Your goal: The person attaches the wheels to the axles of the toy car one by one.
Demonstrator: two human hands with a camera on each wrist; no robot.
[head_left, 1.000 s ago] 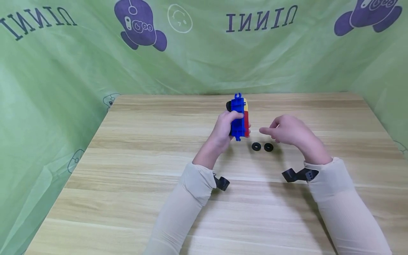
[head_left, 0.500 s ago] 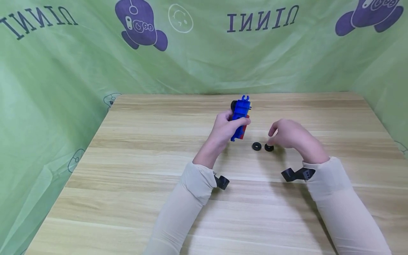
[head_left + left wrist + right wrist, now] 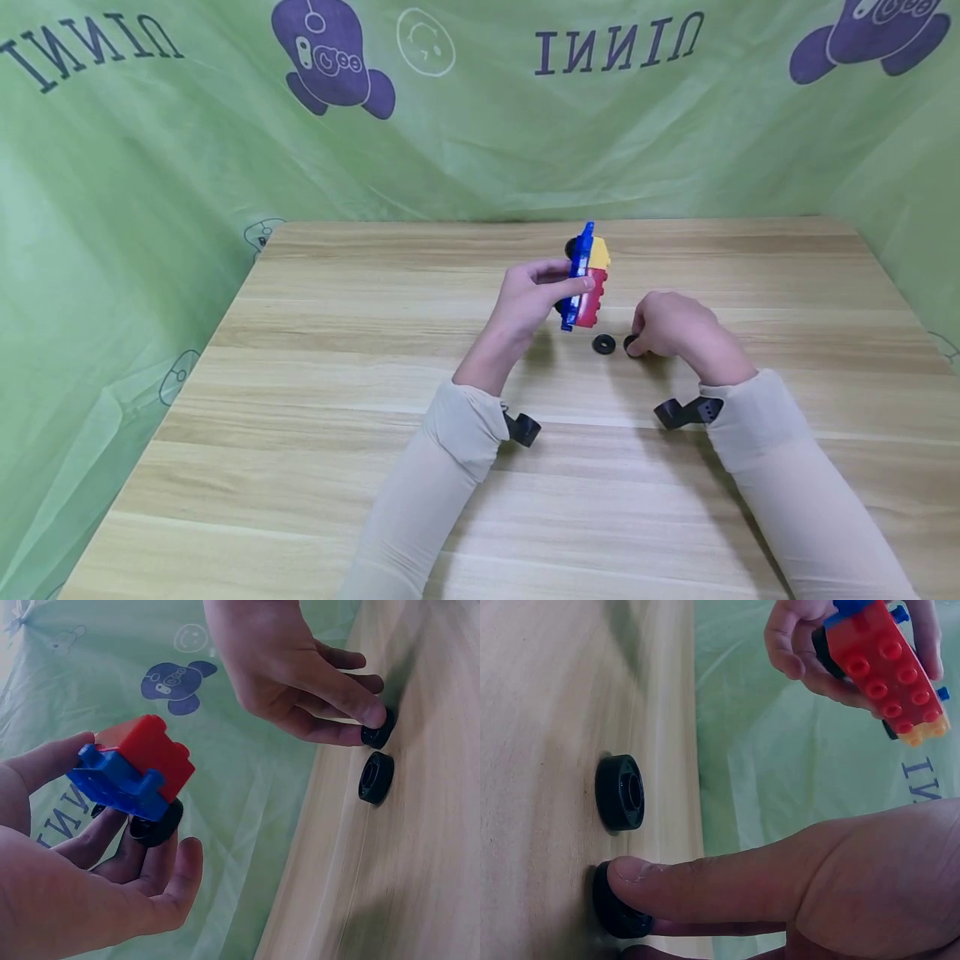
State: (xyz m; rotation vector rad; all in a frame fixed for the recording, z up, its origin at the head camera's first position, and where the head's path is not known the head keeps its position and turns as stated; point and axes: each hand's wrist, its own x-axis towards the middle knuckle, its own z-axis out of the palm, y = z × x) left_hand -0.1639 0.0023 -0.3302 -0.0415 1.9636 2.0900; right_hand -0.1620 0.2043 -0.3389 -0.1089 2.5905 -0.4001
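Note:
My left hand (image 3: pixel 528 304) grips a toy car (image 3: pixel 588 287) above the table, thumb on one side and fingers on the other. The car has a blue chassis with a red studded block (image 3: pixel 885 667) and a yellow block (image 3: pixel 926 731) on it. Black wheels, one of them this wheel (image 3: pixel 157 825), sit along one side; bare blue pegs (image 3: pixel 943 693) stick out of the other. My right hand (image 3: pixel 678 325) pinches a loose black wheel (image 3: pixel 619 907) at the table surface between thumb and fingers. A second loose wheel (image 3: pixel 603 344) lies flat just left of it, untouched.
The wood-grain table (image 3: pixel 300 417) spreads around both hands. Green printed cloth (image 3: pixel 480 150) hangs behind it and along the sides. Each sleeve cuff carries a black wrist camera, the left camera (image 3: pixel 522 429) and the right camera (image 3: pixel 686 412).
My right hand has come down and left onto the right-hand loose wheel and now pinches it. My left hand has turned the car so its red and yellow blocks show more, shifting it slightly right.

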